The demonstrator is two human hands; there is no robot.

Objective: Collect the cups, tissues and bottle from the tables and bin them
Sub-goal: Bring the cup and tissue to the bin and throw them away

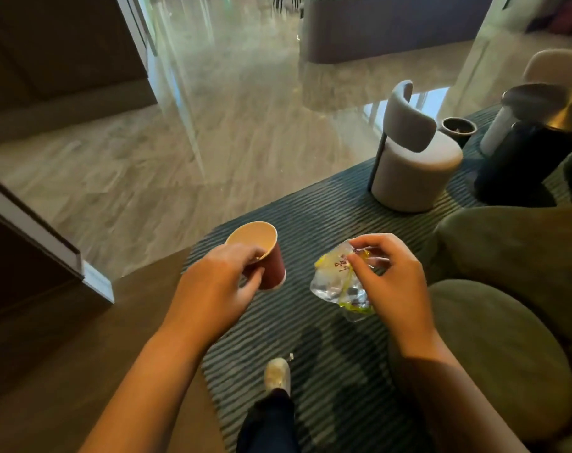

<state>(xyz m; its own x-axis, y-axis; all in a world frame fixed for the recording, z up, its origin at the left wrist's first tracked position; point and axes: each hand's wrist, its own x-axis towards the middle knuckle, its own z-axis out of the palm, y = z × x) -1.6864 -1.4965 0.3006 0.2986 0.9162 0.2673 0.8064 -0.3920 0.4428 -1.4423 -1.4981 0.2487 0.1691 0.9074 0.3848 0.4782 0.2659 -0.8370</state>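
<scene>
Red cup [272, 265] pinched by left hand [212, 284] fingers, crumpled bottle [335, 287] by right hand [394, 277] fingers

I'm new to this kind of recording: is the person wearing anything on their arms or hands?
No. The left hand and right hand are bare: no gloves, rings or watch in view. Both forearms are uncovered to the frame edge, so no sleeves show.

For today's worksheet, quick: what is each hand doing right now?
Left hand: holding the red paper cup.
Right hand: holding the crumpled plastic bottle.
</scene>
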